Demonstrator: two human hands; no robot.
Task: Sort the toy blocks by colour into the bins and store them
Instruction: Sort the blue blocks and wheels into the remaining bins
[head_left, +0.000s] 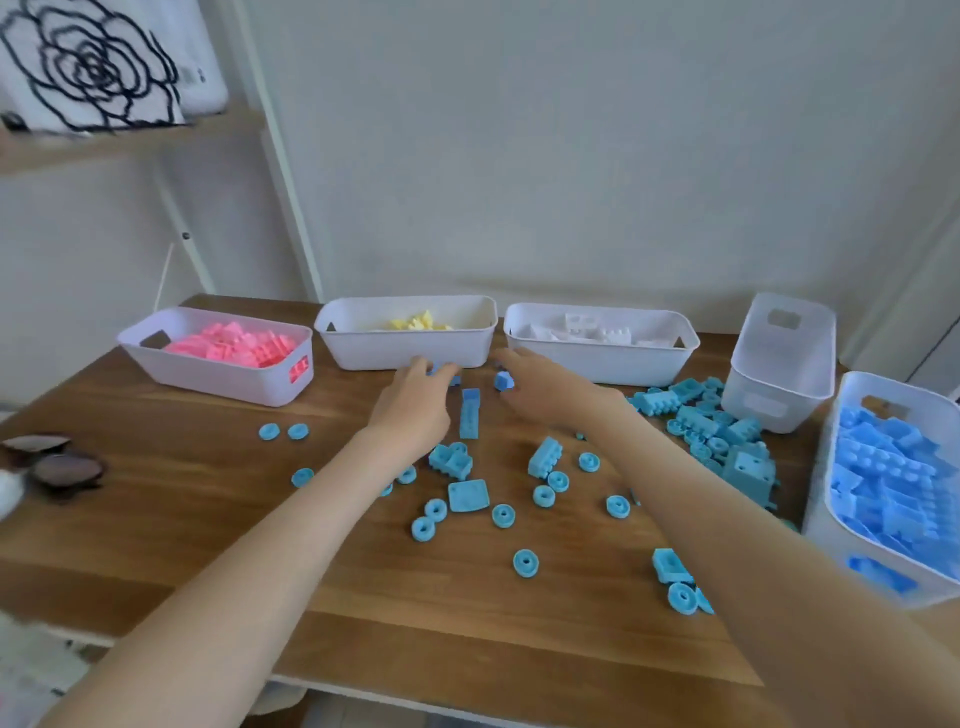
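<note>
Blocks (468, 495) left on the table (156, 519) are all blue. The left hand (413, 402) curls its fingers round one piece (451, 373) just in front of the yellow bin (405, 351). The right hand (545, 389) reaches beside it, fingers fairly straight over a small cube (504, 382). Whether it pinches the cube or only touches it I cannot tell.

A long bar (469, 415) lies between the hands. Wheels (525, 563) are scattered nearer the body, and a heap (727, 441) sits by the right forearm. The blue bin (821, 519), well filled, stands at the far right.

It seems best to grip each piece surely, gather several, then carry them right and drop them low over the rim. Forearms should stay lifted so no wheels roll off the edge.
</note>
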